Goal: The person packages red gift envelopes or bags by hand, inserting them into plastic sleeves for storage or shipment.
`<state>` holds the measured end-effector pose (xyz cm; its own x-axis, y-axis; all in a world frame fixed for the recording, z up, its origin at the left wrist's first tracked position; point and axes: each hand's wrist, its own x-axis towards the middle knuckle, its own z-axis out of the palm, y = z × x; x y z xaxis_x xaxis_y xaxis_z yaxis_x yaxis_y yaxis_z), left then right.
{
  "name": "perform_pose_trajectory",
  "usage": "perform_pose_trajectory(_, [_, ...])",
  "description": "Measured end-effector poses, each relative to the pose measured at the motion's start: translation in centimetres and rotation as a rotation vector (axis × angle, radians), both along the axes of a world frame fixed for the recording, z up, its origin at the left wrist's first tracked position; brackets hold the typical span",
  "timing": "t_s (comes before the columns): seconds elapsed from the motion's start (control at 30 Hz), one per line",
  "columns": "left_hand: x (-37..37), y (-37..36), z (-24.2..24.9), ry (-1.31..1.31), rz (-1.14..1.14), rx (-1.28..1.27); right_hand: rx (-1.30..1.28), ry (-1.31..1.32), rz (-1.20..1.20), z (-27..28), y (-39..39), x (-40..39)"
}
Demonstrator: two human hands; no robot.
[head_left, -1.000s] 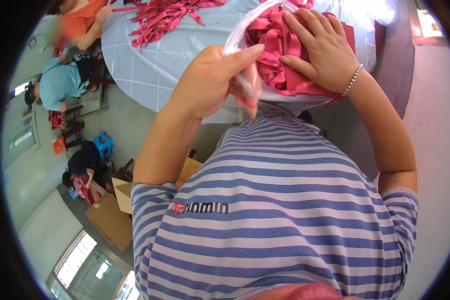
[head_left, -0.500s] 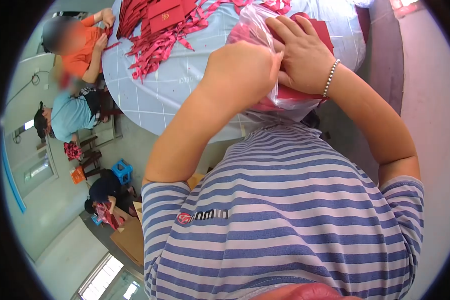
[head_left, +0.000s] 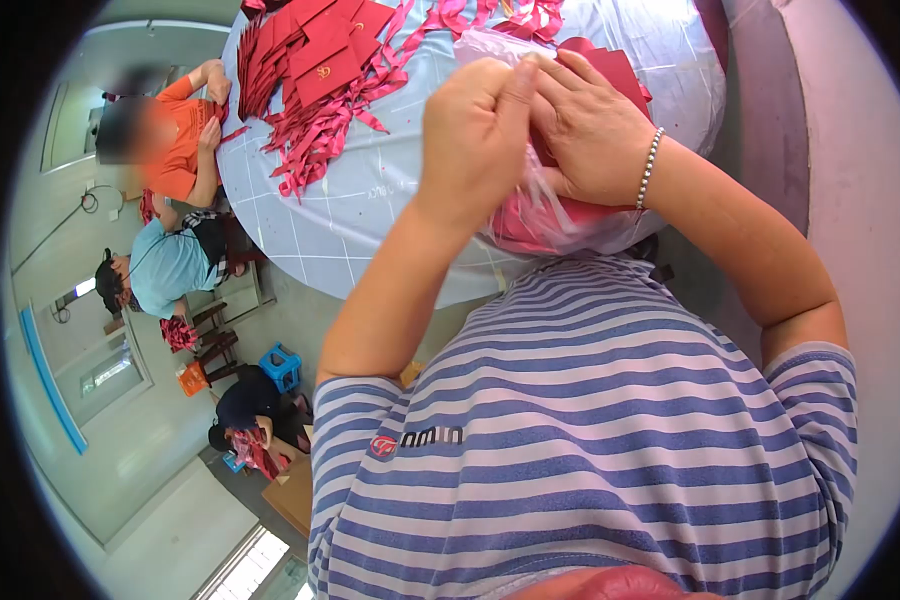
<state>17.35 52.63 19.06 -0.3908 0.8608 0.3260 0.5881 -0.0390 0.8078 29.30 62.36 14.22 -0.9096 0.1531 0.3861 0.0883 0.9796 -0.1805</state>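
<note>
My left hand point(head_left: 478, 130) is closed in a fist around gathered clear plastic bag point(head_left: 542, 205) film. Close beside it, my right hand point(head_left: 598, 140), with a beaded bracelet at the wrist, lies flat with its fingers stretched out. Its palm rests on the plastic bag and the red folded pieces point(head_left: 620, 75) under it. More red and pink material shows through the film near the table's edge. The fingertips of the left hand are hidden behind the fist.
A round table point(head_left: 380, 180) has a light checked cover. On it lie a pile of red pieces with gold emblems point(head_left: 325, 60) and pink ribbons point(head_left: 315, 150). A person in orange point(head_left: 180, 140) works at the left edge. Two other people and a blue stool point(head_left: 280, 368) are beyond.
My left fist has risen and turned more upright, drawing the plastic along. My right hand has shifted slightly left and down, still flat. The whole view has tilted a little.
</note>
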Motion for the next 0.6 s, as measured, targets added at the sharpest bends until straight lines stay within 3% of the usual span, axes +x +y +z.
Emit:
perform_pose_trajectory(0.07, [1.3, 0.5, -1.0, -0.043, 0.021, 0.019, -0.066, -0.032, 0.065, 0.0, 0.3, 0.2])
perform_pose_trajectory(0.13, [1.9, 1.0, -1.5, 0.249, 0.009, 0.055, -0.128, -0.056, 0.072, 0.2, 0.1, 0.5])
perform_pose_trajectory(0.2, [1.9, 1.2, -1.7, 0.315, 0.008, 0.04, -0.239, 0.007, 0.105, -0.6, 0.2, 0.5])
perform_pose_trajectory(0.27, [1.9, 1.1, -1.7, 0.023, 0.041, -0.052, -0.202, 0.015, 0.078, -0.9, 0.2, 0.3])
perform_pose_trajectory(0.3, [1.8, 1.1, -1.8, 0.024, 0.037, -0.054, -0.159, 0.029, 0.053, -0.9, 0.3, 0.3])
perform_pose_trajectory(0.37, [1.8, 1.0, -2.6, -0.403, 0.046, -0.07, -0.25, 0.073, 0.052, -0.9, 0.6, 0.6])
perform_pose_trajectory(0.53, [2.1, 1.5, -4.5, -0.291, 0.03, 0.09, -0.587, 0.18, 0.197, -0.1, 2.0, 0.6])
perform_pose_trajectory(0.6, [1.8, 1.0, -4.6, -0.017, 0.007, -0.016, -0.879, 0.232, 0.34, 0.5, 2.7, 0.9])
